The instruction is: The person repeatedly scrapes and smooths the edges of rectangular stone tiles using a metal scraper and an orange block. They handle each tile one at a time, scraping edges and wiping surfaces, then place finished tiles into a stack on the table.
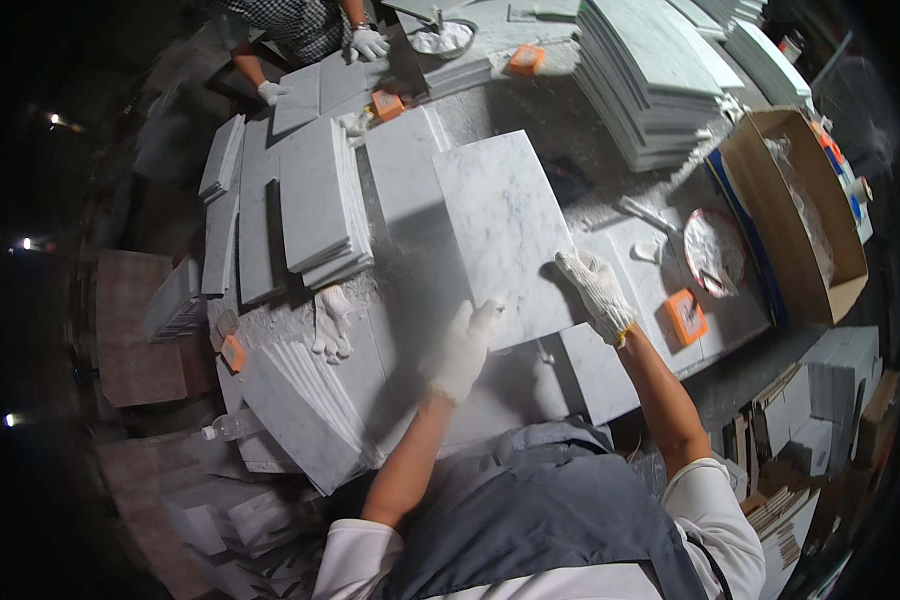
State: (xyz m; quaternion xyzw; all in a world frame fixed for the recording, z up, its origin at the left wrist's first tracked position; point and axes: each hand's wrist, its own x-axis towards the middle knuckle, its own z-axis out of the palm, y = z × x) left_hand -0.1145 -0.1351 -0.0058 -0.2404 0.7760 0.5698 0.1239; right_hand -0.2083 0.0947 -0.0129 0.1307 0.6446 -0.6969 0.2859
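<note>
A rectangular white marble tile (500,225) with grey veins is tilted up over the table in front of me. My left hand (463,350), in a white knit glove, grips its near left edge. On the right edge, my right hand (597,290), gloved the same way, is closed around the tile. The fingers behind the tile are hidden. Under my right forearm lies another marble tile (598,375). Left of the held tile stands a stack of tiles (315,195), with a single flat tile (405,165) beside it.
Fanned tiles (300,410) lie at the near left by a clear plastic bottle (232,427). A loose glove (331,325) rests nearby. On the right are an orange block (686,317), a bowl of white paste (715,240) and a cardboard box (790,290). Another person's gloved hand (370,45) touches tiles across the table.
</note>
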